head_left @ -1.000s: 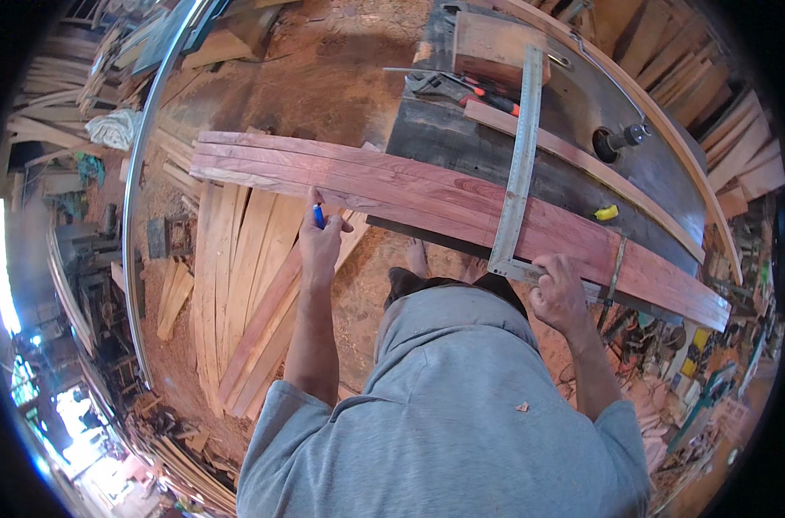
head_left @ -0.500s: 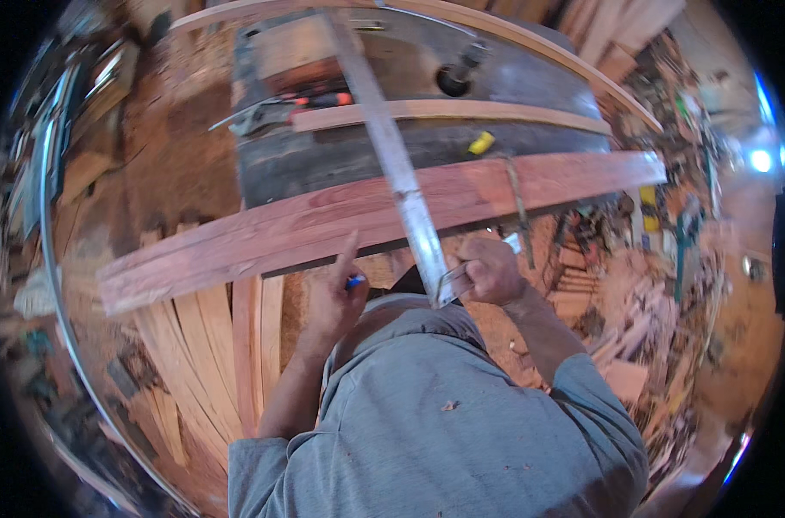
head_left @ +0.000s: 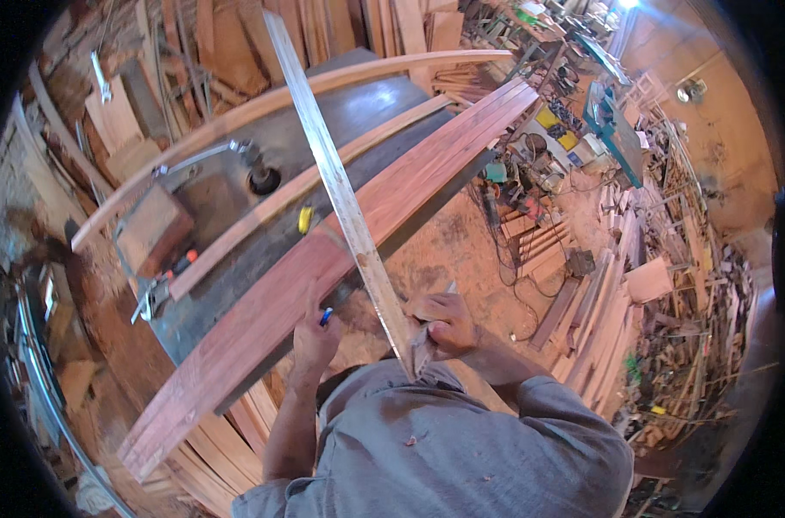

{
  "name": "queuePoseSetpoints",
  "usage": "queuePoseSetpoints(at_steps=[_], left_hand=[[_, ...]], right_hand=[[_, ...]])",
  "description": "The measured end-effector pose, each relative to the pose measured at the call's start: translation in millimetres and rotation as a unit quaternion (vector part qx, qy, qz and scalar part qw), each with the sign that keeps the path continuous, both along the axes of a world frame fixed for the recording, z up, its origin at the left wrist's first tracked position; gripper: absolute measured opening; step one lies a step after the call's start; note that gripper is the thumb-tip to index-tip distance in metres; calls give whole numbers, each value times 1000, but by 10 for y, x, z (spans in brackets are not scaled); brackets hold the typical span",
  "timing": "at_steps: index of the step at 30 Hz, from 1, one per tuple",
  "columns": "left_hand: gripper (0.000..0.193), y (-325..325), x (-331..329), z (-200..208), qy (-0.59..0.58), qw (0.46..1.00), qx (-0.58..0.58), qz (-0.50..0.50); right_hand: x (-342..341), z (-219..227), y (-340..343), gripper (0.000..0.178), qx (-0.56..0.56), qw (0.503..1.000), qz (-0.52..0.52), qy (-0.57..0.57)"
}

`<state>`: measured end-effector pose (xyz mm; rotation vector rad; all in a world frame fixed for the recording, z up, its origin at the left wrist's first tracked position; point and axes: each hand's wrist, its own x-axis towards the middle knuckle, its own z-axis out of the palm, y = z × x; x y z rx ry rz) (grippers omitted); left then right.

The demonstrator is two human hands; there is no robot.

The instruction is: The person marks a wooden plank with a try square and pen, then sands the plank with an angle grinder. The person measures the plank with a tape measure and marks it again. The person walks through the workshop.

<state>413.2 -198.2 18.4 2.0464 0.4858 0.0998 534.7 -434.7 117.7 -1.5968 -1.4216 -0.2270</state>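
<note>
A long reddish plank (head_left: 263,306) lies diagonally in front of me. Crossing over it is the long blade of a metal carpenter's square (head_left: 330,177). My right hand (head_left: 446,325) is closed around the square's near end, close to my body, and the short arm's tip shows past my fingers. At the plank's near edge is my left hand (head_left: 316,347), index finger stretched toward the wood. Its other fingers curl around a blue pen (head_left: 326,317), most of which is hidden. Whether the blade rests on the plank, I cannot tell.
Behind the plank, a dark workbench (head_left: 211,194) carries a wooden strip (head_left: 245,226), a small yellow object (head_left: 305,219), a wood block (head_left: 155,233) and a clamp (head_left: 155,298). A long curved strip (head_left: 323,84) spans its far side. Offcuts (head_left: 599,298) and cords litter the right.
My view has turned, so the plank now slants up to the right. The square's blade has passed from the left of the small yellow object to its right. Both hands keep their grips.
</note>
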Motion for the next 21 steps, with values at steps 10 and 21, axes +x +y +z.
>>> queuePoseSetpoints(at_steps=[10,21], left_hand=[[87,-460,226,-153,54,985,108,127],[94,-595,289,-194,97,974,170,112]], right_hand=[[495,-195,-1846,18,-103,939,-82,317],[1040,-150,-2276,17,-80,888,-305,335]])
